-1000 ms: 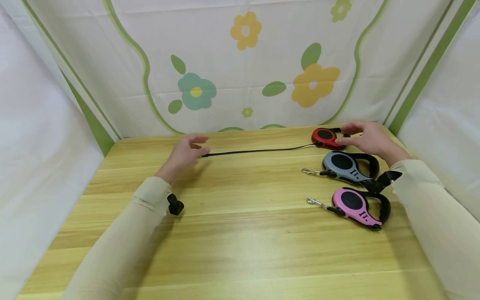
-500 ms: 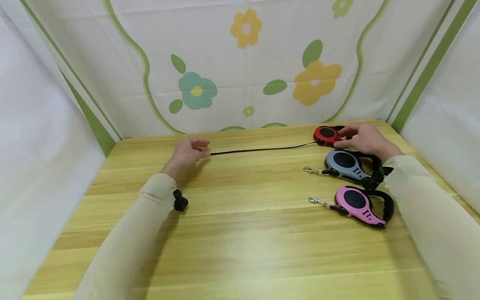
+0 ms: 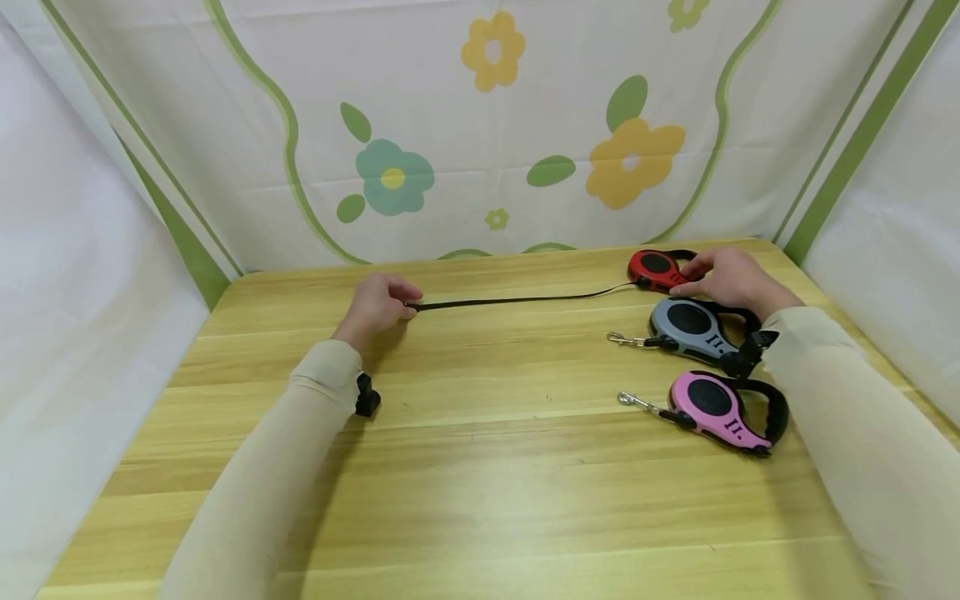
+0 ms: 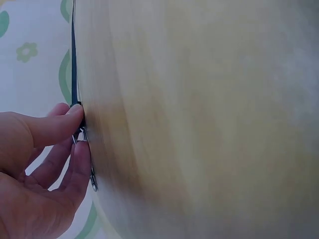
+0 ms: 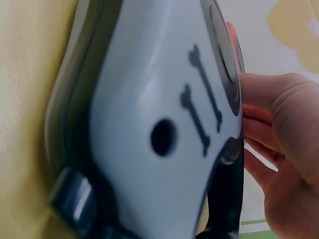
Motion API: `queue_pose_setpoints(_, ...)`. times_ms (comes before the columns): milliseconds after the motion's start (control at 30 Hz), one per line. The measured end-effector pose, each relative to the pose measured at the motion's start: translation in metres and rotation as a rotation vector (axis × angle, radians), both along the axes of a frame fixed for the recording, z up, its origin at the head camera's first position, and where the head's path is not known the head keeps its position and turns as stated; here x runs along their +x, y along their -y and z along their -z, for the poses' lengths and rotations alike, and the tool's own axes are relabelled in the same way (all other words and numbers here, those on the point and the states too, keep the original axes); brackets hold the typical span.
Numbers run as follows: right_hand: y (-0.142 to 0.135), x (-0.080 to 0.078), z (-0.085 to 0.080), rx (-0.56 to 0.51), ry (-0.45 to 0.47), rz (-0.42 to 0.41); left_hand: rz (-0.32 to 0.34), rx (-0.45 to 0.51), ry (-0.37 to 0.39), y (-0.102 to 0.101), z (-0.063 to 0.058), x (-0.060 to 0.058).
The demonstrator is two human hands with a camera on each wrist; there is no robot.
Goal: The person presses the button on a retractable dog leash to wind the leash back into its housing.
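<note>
At the back of the table, my left hand (image 3: 377, 302) pinches the end of a thin black leash strap (image 3: 510, 300) between thumb and fingers. A metal clip (image 4: 93, 181) hangs from that end in the left wrist view. The strap stretches right to a red retractable leash (image 3: 649, 265). My right hand (image 3: 731, 277) grips the red leash's right part, thumb on the near side and fingers on the far side. In the right wrist view a grey retractable leash (image 5: 144, 89) mostly hides the red one and the fingertips.
The grey leash lies just in front of the red one, close under my right wrist. Nearer stands a pink retractable leash (image 3: 708, 400), its clip (image 3: 633, 401) pointing left. A flowered cloth (image 3: 495, 150) hangs behind the wooden table (image 3: 480, 492), with white cloth at both sides.
My left hand has come in slightly to the right and closed its fingers on the strap's end. My right hand has settled lower onto the red leash.
</note>
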State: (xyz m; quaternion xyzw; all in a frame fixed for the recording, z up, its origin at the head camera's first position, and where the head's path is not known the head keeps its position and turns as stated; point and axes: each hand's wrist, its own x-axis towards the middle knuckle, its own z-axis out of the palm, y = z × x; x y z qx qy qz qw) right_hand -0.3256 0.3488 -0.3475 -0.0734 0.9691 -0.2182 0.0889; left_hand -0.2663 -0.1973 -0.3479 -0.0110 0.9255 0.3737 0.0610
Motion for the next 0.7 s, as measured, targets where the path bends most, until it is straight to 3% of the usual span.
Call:
queue_pose_setpoints(167,0.001,-0.001,0.000,0.016,0.008,-0.003,0.008,-0.043,-0.017,0.000,0.001,0.000)
queue_pose_setpoints(500,0.009,-0.004,0.002,0.128,-0.097,-0.112,0.031,-0.105,-0.035,0.003,0.002,0.002)
queue_pose_setpoints(700,0.011,-0.004,-0.005,0.147,-0.092,-0.155,-0.016,-0.082,-0.038,0.005,0.003,0.004)
